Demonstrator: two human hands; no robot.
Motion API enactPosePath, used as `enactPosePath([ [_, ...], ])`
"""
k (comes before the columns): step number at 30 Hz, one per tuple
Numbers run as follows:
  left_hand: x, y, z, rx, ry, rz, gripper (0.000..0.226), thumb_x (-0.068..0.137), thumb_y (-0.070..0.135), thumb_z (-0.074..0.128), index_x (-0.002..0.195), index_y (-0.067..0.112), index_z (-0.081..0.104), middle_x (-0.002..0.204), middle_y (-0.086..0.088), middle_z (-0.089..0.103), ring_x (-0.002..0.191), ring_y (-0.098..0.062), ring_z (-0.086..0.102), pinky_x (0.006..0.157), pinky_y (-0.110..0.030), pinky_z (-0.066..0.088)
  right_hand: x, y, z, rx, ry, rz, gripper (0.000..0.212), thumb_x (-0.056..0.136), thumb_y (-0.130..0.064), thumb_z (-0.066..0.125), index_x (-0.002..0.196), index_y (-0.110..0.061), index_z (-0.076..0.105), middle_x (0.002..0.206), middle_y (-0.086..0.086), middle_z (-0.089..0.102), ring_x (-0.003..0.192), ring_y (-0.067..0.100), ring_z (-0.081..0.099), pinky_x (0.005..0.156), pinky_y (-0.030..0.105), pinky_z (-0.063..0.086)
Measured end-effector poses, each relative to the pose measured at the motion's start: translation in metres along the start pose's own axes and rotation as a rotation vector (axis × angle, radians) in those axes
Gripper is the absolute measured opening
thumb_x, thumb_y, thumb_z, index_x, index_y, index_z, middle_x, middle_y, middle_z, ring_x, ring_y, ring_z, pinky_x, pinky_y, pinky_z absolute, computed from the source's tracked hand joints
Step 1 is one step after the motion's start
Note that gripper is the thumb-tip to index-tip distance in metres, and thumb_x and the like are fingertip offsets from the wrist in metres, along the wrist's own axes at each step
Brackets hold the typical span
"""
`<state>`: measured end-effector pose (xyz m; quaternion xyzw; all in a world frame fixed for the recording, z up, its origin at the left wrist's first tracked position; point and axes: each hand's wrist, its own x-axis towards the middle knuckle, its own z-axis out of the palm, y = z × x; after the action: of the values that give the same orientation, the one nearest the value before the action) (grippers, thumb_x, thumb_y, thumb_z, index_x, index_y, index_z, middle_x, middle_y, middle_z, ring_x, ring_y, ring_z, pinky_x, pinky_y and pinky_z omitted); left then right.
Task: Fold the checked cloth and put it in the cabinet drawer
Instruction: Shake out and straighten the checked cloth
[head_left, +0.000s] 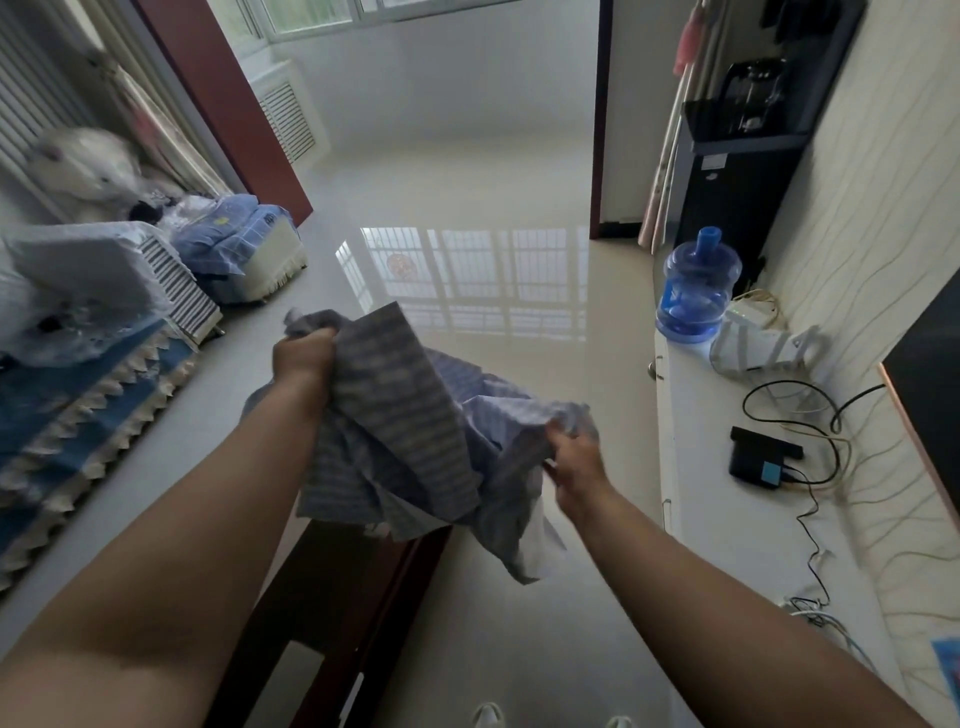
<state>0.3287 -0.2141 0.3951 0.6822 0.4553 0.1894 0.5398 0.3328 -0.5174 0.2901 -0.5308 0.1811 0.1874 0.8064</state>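
Note:
The blue-and-white checked cloth (415, 426) hangs crumpled in the air in front of me, above the shiny floor. My left hand (304, 358) is clenched on a bunched corner at its upper left. My right hand (576, 460) grips the cloth's right edge, lower down. Loose folds droop between and below both hands. A long white cabinet (737, 525) runs along the right wall; a small knob (652, 370) shows on its front, and I see no open drawer.
A dark wooden table (332, 608) stands just below the cloth. A sofa with blue covers (78, 415) and piled bedding lines the left. On the cabinet sit a blue water jug (696, 291), a black box (761, 457) and cables. A black water dispenser (737, 171) stands beyond.

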Motion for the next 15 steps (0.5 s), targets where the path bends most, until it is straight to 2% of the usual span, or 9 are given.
enactPosePath([
  [3,0.0,-0.009,-0.025,0.022,0.184,-0.065,0.06,0.065,0.033,0.063,0.121,0.01,0.06,0.12,-0.008,0.066,0.105,-0.027,0.064,0.097,-0.039,0.052,0.038,-0.035,-0.052,0.153,0.33,-0.076,0.014,0.088,-0.009,0.06,0.075,-0.011,0.065,0.098,0.017,0.067,0.082,0.026,0.06,0.074,0.039,0.052],
  [5,-0.004,-0.015,-0.038,0.05,0.292,-0.096,0.05,0.076,0.027,0.059,0.122,0.008,0.058,0.122,-0.011,0.063,0.109,-0.029,0.062,0.097,-0.038,0.051,0.052,-0.058,-0.092,0.087,0.551,-0.099,0.013,0.087,-0.018,0.063,0.088,-0.006,0.069,0.103,0.015,0.069,0.089,0.027,0.064,0.084,0.038,0.054],
  [7,-0.002,-0.021,-0.046,0.106,0.32,-0.092,0.047,0.076,0.024,0.055,0.12,0.009,0.06,0.122,-0.013,0.063,0.111,-0.031,0.061,0.098,-0.04,0.05,0.054,-0.069,-0.118,-0.081,0.639,-0.146,0.025,0.091,-0.026,0.06,0.102,-0.004,0.067,0.098,0.008,0.065,0.092,0.023,0.061,0.085,0.031,0.05],
  [9,0.001,-0.024,-0.05,0.167,0.345,-0.095,0.045,0.076,0.022,0.053,0.119,0.01,0.061,0.124,-0.015,0.063,0.114,-0.032,0.06,0.1,-0.041,0.048,0.049,-0.081,-0.132,-0.284,0.659,-0.212,0.031,0.093,-0.027,0.057,0.104,0.001,0.064,0.093,0.007,0.058,0.089,0.019,0.053,0.077,0.026,0.039],
  [11,0.0,-0.023,-0.052,0.189,0.389,-0.111,0.044,0.08,0.02,0.053,0.123,0.009,0.059,0.128,-0.015,0.061,0.118,-0.032,0.057,0.103,-0.039,0.046,0.043,-0.09,-0.141,-0.512,0.635,-0.226,0.035,0.094,-0.032,0.055,0.097,0.001,0.063,0.09,0.013,0.057,0.091,0.027,0.056,0.073,0.027,0.032],
  [13,-0.001,-0.024,-0.05,0.233,0.399,-0.109,0.044,0.084,0.02,0.053,0.126,0.008,0.057,0.132,-0.014,0.058,0.122,-0.032,0.055,0.104,-0.036,0.043,0.041,-0.095,-0.148,-0.6,0.62,-0.195,0.036,0.093,-0.035,0.055,0.088,-0.001,0.062,0.089,0.018,0.058,0.1,0.036,0.059,0.072,0.031,0.035],
  [15,0.001,-0.025,-0.048,0.269,0.395,-0.084,0.044,0.086,0.02,0.053,0.128,0.008,0.055,0.134,-0.015,0.057,0.123,-0.033,0.053,0.104,-0.036,0.042,0.04,-0.093,-0.15,-0.559,0.572,-0.075,0.038,0.094,-0.035,0.055,0.101,0.002,0.064,0.099,0.014,0.059,0.11,0.035,0.056,0.084,0.033,0.041],
])
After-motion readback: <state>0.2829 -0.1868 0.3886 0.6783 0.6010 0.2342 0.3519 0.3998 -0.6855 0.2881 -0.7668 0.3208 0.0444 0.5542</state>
